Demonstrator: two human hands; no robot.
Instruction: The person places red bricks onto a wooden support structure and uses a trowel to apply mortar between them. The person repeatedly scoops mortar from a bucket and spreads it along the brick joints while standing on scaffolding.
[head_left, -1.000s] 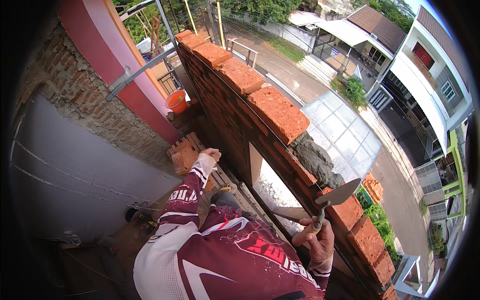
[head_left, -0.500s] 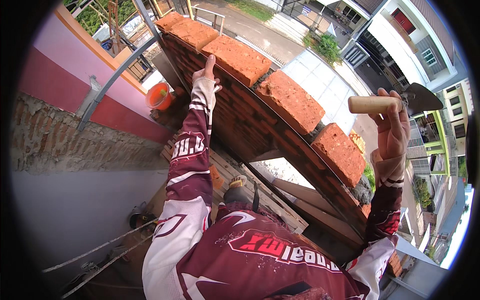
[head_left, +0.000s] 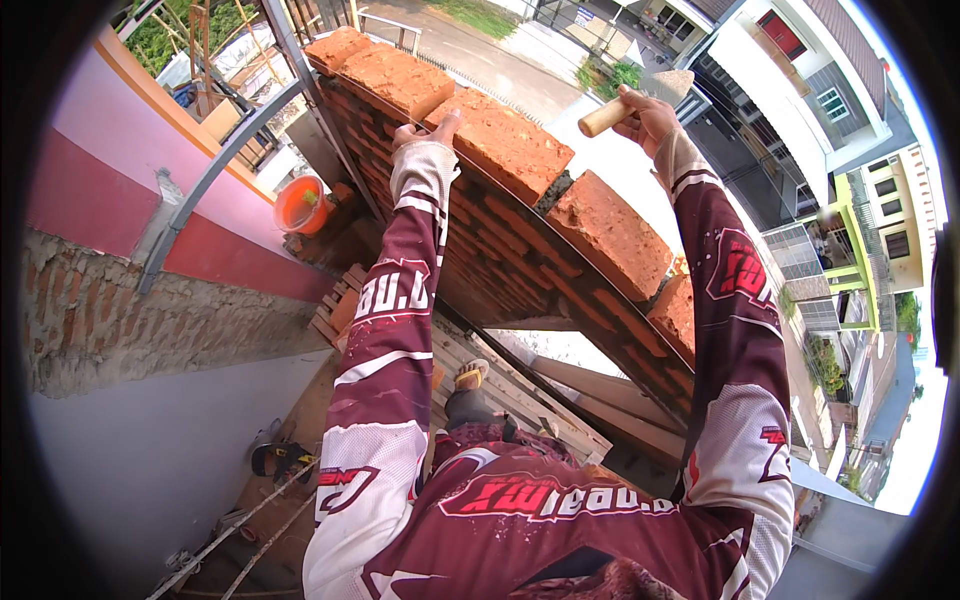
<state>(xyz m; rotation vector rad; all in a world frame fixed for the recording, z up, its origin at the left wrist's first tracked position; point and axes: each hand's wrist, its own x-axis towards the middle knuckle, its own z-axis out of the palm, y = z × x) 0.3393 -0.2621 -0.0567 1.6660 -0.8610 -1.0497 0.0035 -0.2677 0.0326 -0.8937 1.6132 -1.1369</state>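
Note:
My left hand (head_left: 425, 140) is at the near edge of the top course of red bricks (head_left: 500, 140), beside a thin taut line along it; its fingers are curled, and what they grip is hidden. Higher up at the right, my right hand (head_left: 648, 125) grips a trowel (head_left: 603, 118) by its wooden handle, with the blade tilted up beyond the fingers, above the wall's outer side. Grey mortar (head_left: 553, 193) shows in a joint between two bricks. Below, the inner face of the brick wall (head_left: 520, 260) is in shade.
An orange bucket (head_left: 300, 205) stands by the pink side wall (head_left: 90, 180), near a metal bar (head_left: 210, 170). My sandalled foot (head_left: 470, 378) rests on wooden planks (head_left: 520, 410). Ropes (head_left: 230, 525) run at lower left. A street and houses (head_left: 835, 100) lie below, beyond the wall.
Both hands have moved up and away from my body, the left to the bricks' top edge, the right lifting the trowel from low at the right. The view has also shifted.

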